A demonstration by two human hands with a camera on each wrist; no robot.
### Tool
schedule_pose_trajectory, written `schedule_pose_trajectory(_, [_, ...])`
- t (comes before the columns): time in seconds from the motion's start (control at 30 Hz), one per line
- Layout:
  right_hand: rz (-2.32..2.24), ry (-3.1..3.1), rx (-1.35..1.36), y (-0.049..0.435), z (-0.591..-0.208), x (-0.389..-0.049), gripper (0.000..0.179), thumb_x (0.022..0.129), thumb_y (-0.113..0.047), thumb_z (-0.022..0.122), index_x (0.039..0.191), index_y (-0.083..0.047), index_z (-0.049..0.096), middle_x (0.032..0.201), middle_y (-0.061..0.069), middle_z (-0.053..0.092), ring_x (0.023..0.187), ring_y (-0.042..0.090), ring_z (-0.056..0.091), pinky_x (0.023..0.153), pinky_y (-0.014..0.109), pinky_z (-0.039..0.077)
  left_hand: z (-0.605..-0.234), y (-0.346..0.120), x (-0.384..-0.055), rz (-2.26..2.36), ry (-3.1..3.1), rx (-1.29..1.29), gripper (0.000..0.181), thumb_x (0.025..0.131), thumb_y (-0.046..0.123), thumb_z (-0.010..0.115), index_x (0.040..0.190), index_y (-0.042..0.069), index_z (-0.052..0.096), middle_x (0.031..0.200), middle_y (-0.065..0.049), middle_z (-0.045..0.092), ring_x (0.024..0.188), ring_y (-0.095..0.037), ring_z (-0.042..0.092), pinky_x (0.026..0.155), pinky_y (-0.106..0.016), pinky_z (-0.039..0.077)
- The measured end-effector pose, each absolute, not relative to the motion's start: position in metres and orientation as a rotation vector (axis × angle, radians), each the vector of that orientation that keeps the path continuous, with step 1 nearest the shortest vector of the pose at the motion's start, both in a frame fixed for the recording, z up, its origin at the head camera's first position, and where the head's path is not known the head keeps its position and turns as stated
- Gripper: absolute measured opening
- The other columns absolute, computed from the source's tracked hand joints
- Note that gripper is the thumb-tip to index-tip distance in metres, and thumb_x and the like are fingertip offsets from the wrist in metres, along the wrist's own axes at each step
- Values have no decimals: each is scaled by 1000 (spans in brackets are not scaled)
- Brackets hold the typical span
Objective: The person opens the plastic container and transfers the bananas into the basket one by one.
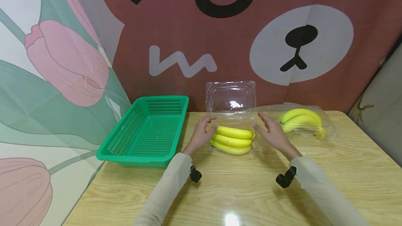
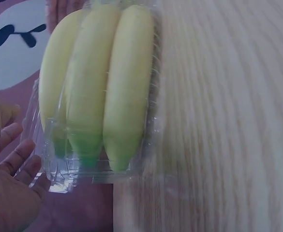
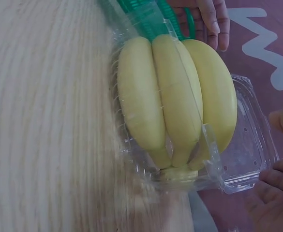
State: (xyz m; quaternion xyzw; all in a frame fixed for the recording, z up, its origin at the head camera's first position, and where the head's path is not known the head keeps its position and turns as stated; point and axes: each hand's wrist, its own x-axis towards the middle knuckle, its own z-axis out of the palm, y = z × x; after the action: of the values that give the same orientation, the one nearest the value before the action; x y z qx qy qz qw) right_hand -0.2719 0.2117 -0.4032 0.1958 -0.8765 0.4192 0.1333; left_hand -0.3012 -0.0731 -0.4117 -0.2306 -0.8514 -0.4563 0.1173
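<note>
A bunch of yellow bananas (image 1: 233, 140) lies in a clear plastic clamshell box (image 3: 131, 159) on the wooden table. The box's see-through lid (image 1: 230, 97) stands raised at the back. My left hand (image 1: 202, 133) is at the left side of the box, fingers apart and loosely bent, holding nothing. On the right side my right hand (image 1: 274, 133) hovers with its fingers extended and nothing in its grasp. In the left wrist view the bananas' tips (image 2: 119, 157) are greenish near the box wall. The right wrist view shows their joined stem (image 3: 179, 175).
A green perforated plastic basket (image 1: 154, 138) stands on the left of the table (image 1: 245, 198). Behind the right hand, a second bunch of bananas (image 1: 299, 119) lies in another clear plastic container (image 1: 328, 125). A printed cloth (image 1: 176, 34) hangs behind the table.
</note>
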Motion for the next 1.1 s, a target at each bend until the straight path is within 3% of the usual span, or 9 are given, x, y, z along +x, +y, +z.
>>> schedule_pose_trajectory(0.4, [1108, -2787, 524, 220, -405, -255, 73, 101, -41, 46, 155, -3, 13, 156, 24, 15, 139, 49, 14, 106, 68, 14, -410, -71, -297, -1217, -2622, -789, 46, 95, 24, 64, 135, 5, 52, 134, -12, 50, 125, -31, 43, 103, -48, 37])
schedule_pose_trajectory(0.6, [1105, -2792, 554, 222, -411, -248, 78, 100, -43, 48, 154, -1, 11, 155, 27, 14, 139, 50, 14, 106, 68, 14, -411, -70, -298, -1177, -2698, -805, 53, 94, 29, 64, 139, 5, 48, 138, -10, 45, 130, -30, 38, 105, -50, 34])
schedule_pose_trajectory(1.1, [1083, -2880, 576, 220, -418, -240, 91, 94, -50, 56, 155, -4, 7, 156, 27, 10, 139, 51, 10, 103, 72, 12, -412, -69, -301, -1141, -2707, -835, 50, 95, 27, 64, 137, 6, 50, 138, -13, 46, 128, -29, 38, 106, -46, 35])
